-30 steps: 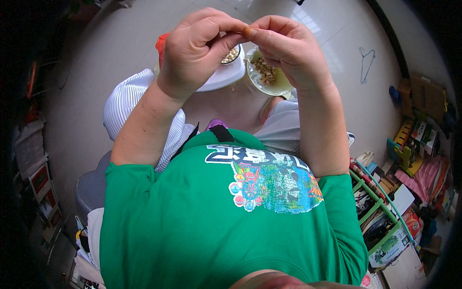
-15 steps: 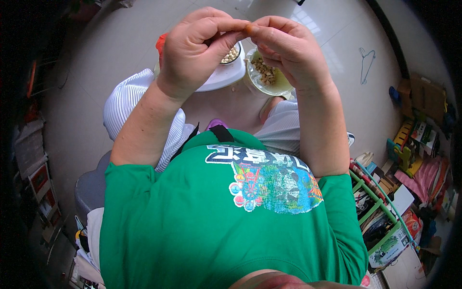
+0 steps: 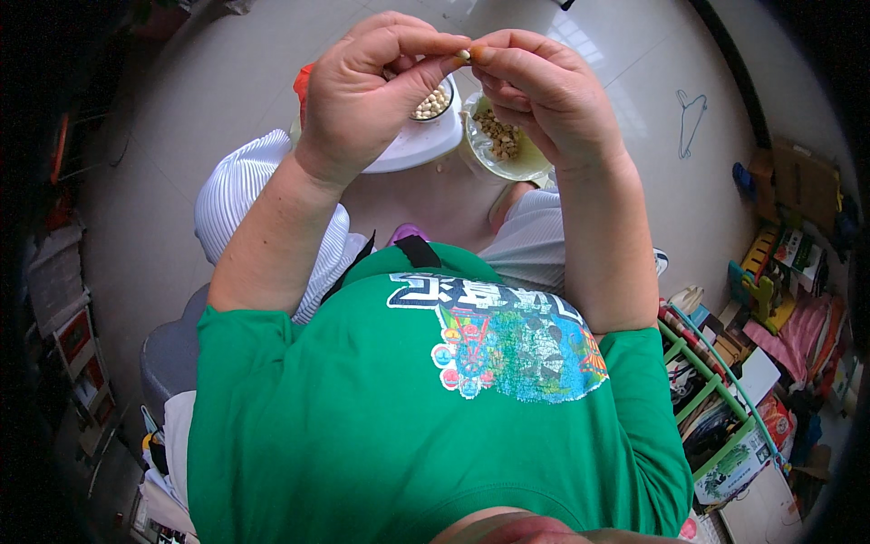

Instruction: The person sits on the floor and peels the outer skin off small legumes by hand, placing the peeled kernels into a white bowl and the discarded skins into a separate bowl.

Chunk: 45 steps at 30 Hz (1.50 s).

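Note:
Pinched fingertips of my left hand (image 3: 362, 104) and my right hand (image 3: 557, 104) meet at the top centre around a small pale kernel (image 3: 464, 55) with some orange-brown at it; both hands are closed on it. Behind my left hand, partly hidden, a round container of cream kernels (image 3: 430, 104) stands on a white plastic stand (image 3: 399, 154). Under my right hand is a pale yellow-green bin (image 3: 530, 165) with a clear liner and brown bits like shells (image 3: 501, 134) inside.
A red item (image 3: 302, 82) shows behind my left wrist. A pale blue hanger (image 3: 691, 122) lies on the tiled floor at right. Cardboard (image 3: 807, 186), cloths and a green rack (image 3: 725, 390) crowd the right side; a grey seat (image 3: 172, 335) is at left.
The pale kernel now shows between my fingertips, where mostly orange-brown showed before. My fingers have shifted slightly; arms and surroundings look the same.

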Each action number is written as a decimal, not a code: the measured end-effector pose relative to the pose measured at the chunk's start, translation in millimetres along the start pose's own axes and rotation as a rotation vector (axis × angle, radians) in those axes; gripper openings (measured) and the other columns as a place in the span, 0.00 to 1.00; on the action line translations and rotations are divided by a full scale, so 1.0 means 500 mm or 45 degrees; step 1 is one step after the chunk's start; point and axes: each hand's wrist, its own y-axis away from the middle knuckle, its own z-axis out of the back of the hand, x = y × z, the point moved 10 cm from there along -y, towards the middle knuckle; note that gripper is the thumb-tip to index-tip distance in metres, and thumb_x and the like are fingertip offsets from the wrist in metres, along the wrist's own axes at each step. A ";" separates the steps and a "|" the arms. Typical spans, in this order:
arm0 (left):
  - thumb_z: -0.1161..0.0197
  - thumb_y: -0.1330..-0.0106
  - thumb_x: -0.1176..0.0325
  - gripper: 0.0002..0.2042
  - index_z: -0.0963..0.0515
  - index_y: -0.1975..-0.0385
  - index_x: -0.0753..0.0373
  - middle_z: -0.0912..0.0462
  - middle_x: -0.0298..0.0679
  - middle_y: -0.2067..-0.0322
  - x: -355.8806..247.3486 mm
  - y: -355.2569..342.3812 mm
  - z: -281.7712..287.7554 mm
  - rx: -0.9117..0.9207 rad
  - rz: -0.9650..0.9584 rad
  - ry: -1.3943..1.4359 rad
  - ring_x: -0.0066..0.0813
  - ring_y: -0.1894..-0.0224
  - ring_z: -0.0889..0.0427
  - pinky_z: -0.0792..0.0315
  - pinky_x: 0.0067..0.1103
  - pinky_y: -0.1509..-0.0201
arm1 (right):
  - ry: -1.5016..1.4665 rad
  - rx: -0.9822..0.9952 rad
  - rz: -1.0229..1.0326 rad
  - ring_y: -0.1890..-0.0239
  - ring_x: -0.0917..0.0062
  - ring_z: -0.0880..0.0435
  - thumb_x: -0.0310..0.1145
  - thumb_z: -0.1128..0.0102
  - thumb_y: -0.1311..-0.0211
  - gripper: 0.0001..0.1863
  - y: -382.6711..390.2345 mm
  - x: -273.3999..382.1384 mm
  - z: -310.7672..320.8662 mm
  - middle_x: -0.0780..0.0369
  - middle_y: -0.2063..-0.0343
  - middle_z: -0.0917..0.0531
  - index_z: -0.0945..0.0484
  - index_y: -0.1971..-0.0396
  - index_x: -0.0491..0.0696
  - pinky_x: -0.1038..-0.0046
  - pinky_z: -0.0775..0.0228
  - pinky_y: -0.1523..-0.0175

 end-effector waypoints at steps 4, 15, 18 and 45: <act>0.38 0.42 0.78 0.06 0.21 0.65 0.65 0.20 0.33 0.71 0.031 0.005 0.009 -0.170 0.131 0.244 0.15 0.70 0.24 0.28 0.10 0.66 | 0.022 -0.013 0.033 0.85 0.93 0.40 0.31 0.43 0.41 0.10 0.001 0.002 -0.001 0.69 0.81 0.29 0.24 0.64 0.39 0.91 0.51 0.82; 0.40 0.39 0.76 0.07 0.23 0.62 0.65 0.19 0.37 0.65 0.052 0.017 -0.011 -0.146 0.229 0.524 0.18 0.63 0.21 0.25 0.13 0.58 | 0.063 -0.018 0.089 0.84 0.93 0.39 0.31 0.41 0.41 0.09 0.000 0.004 0.006 0.71 0.83 0.30 0.23 0.66 0.41 0.91 0.52 0.82; 0.41 0.39 0.76 0.08 0.23 0.60 0.65 0.19 0.38 0.65 0.077 0.026 -0.018 -0.199 0.365 0.695 0.19 0.63 0.21 0.25 0.12 0.58 | 0.081 -0.015 0.105 0.84 0.94 0.39 0.31 0.41 0.41 0.09 -0.002 0.003 0.008 0.71 0.82 0.30 0.23 0.66 0.41 0.91 0.51 0.82; 0.39 0.39 0.73 0.08 0.23 0.62 0.67 0.20 0.36 0.70 0.089 0.035 -0.018 -0.242 0.535 0.803 0.13 0.75 0.27 0.31 0.09 0.73 | 0.575 -0.174 0.452 0.68 0.84 0.21 0.31 0.38 0.44 0.10 0.012 0.049 0.008 0.63 0.70 0.19 0.21 0.65 0.41 0.84 0.29 0.62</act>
